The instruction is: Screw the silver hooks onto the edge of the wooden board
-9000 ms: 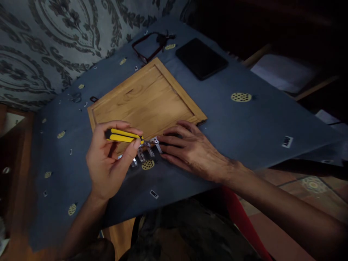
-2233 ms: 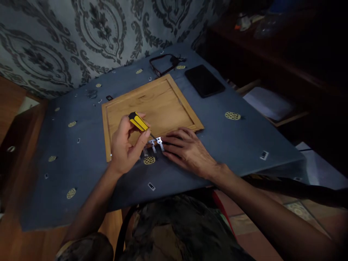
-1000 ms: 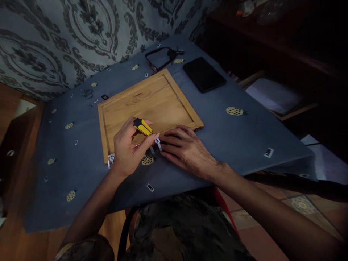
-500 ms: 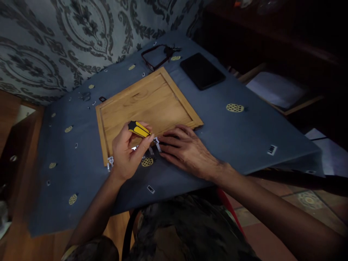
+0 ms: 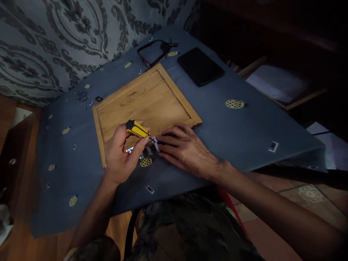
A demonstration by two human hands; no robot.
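Left hand point(image 5: 118, 156): fingertip grip around a yellow-and-black screwdriver point(image 5: 138, 129), shaft slanting down to a metal bracket point(image 5: 156, 144) at the near edge of a wooden panel point(image 5: 144, 99). Right hand point(image 5: 189, 149) lies at the bracket, fingers bent; cannot tell whether its grip pinches anything. Panel flat on the blue-clothed surface point(image 5: 217, 145), a black tablet-like slab point(image 5: 200, 66) beyond it.

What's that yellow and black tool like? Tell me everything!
The yellow and black tool looks like a screwdriver. Its handle, plastic-looking, has yellow panels and a black end. A thin shaft comes out of the other end. The left hand grips it, slanting down toward the right hand, over the near edge of the wooden board. Its tip is at a shiny metal piece; whether they touch is too small to tell.
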